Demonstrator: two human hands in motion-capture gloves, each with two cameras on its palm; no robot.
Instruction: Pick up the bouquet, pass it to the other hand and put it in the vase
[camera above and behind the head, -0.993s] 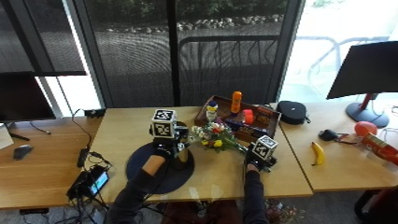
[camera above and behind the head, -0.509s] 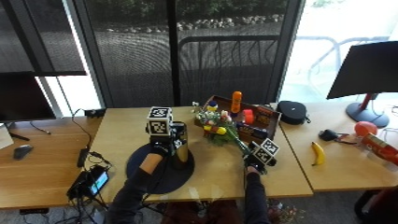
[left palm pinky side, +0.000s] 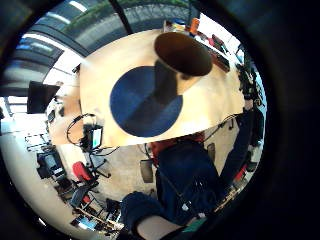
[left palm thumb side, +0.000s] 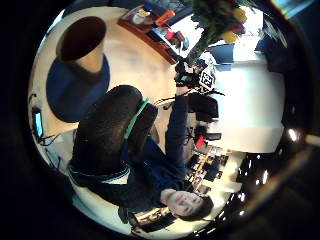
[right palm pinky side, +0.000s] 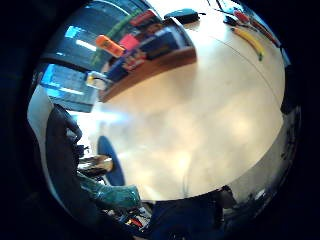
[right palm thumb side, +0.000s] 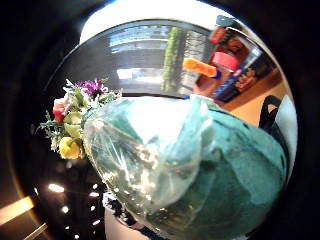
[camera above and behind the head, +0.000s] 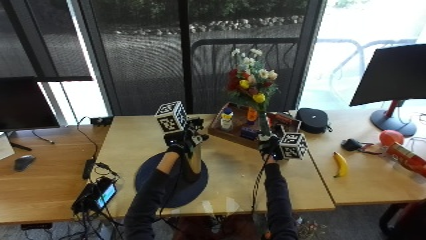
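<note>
Bouquet (camera above and behind the head: 251, 80) being gripped upright by right hand (camera above and behind the head: 269, 145), frame centre; left hand (camera above and behind the head: 181, 141) being held over vase (camera above and behind the head: 193, 167), fingers unclear.

A light wooden table (camera above and behind the head: 226, 170) is carrying a round dark blue mat (camera above and behind the head: 156, 182) near its front edge, with the vase (camera above and behind the head: 193, 167) standing on the mat. A brown tray (camera above and behind the head: 229, 134) of small items is sitting toward the back, and a banana (camera above and behind the head: 341, 164) is lying off to the right.
</note>
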